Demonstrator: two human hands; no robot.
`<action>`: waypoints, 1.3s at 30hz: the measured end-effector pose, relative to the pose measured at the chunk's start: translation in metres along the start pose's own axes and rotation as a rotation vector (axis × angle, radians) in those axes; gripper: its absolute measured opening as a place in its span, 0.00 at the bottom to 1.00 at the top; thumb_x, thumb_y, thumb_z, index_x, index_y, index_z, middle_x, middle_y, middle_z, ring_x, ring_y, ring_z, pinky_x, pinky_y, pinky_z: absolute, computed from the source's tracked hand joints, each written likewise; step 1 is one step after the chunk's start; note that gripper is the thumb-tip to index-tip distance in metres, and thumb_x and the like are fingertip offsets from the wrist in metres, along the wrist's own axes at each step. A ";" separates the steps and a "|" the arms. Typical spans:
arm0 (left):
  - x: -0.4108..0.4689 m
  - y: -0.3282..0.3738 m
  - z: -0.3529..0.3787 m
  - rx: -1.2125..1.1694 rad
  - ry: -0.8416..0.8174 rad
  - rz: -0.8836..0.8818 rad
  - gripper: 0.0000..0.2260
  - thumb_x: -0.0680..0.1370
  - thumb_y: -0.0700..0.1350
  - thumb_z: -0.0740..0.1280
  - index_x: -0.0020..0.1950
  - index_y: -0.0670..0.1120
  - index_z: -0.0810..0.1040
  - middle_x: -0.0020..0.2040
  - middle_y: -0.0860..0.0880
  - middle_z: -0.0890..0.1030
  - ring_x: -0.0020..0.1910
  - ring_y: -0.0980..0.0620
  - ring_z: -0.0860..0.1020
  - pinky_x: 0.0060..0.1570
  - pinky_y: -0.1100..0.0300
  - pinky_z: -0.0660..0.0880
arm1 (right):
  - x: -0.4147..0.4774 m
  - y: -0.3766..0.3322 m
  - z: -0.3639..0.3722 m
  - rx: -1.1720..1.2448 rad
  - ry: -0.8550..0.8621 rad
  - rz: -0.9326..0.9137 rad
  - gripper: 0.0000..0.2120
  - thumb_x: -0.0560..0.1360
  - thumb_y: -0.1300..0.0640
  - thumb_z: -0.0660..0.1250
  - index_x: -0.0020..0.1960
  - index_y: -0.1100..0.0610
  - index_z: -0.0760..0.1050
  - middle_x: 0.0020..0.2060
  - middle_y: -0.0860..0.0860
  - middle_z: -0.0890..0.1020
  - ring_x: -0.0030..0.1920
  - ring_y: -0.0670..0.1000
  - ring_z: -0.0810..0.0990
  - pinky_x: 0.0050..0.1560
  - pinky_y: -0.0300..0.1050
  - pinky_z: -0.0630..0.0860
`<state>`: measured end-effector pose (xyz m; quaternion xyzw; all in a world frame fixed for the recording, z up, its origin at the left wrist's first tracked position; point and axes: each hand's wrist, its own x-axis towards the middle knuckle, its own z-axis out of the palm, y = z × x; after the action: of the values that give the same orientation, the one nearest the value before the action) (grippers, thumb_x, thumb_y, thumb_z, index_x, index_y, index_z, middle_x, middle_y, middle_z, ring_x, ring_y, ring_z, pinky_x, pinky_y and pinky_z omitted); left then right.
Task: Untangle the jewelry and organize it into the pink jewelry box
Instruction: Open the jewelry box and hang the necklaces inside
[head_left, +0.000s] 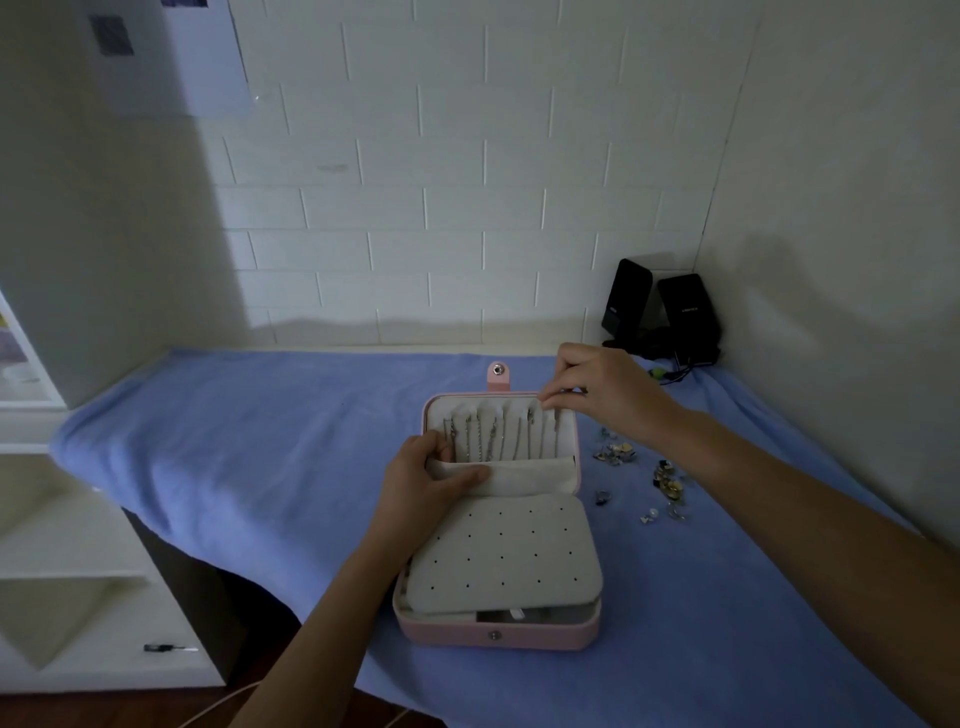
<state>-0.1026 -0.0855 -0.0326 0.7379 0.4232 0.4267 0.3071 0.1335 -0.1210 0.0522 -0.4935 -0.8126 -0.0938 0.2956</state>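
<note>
Pink jewelry box lies open on your blue-towelled worktop. Your left hand grips the lid's cream pocket. Your right hand pinches the top of a necklace chain hanging in the lid. Loose earrings lie on the towel to its right.

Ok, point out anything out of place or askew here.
Small loose pieces lie scattered on the blue towel right of the pink jewelry box, not stowed. The perforated panel sits tilted over the base. The chains hang tidy.
</note>
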 end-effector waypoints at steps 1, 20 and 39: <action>0.000 -0.001 0.000 -0.005 0.002 -0.003 0.18 0.68 0.50 0.75 0.35 0.47 0.65 0.35 0.52 0.69 0.34 0.56 0.67 0.31 0.67 0.62 | -0.001 0.001 0.002 -0.002 -0.009 0.003 0.05 0.69 0.59 0.74 0.43 0.60 0.84 0.36 0.51 0.77 0.38 0.40 0.72 0.38 0.33 0.70; 0.004 0.000 0.002 -0.015 -0.067 -0.178 0.17 0.71 0.48 0.74 0.35 0.45 0.66 0.29 0.53 0.71 0.25 0.62 0.68 0.25 0.72 0.65 | -0.060 0.026 -0.001 0.371 -0.254 0.545 0.03 0.74 0.57 0.70 0.45 0.55 0.82 0.38 0.51 0.84 0.37 0.51 0.81 0.40 0.39 0.77; -0.057 0.032 -0.003 -0.081 0.067 -0.436 0.07 0.75 0.43 0.67 0.41 0.42 0.72 0.40 0.39 0.78 0.39 0.44 0.76 0.40 0.52 0.74 | -0.093 0.032 -0.025 0.303 -0.752 0.512 0.06 0.66 0.61 0.76 0.38 0.52 0.82 0.28 0.45 0.82 0.30 0.41 0.79 0.38 0.40 0.75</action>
<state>-0.1094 -0.1505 -0.0264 0.6014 0.5654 0.3911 0.4070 0.2021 -0.1855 0.0150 -0.6288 -0.7201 0.2866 0.0633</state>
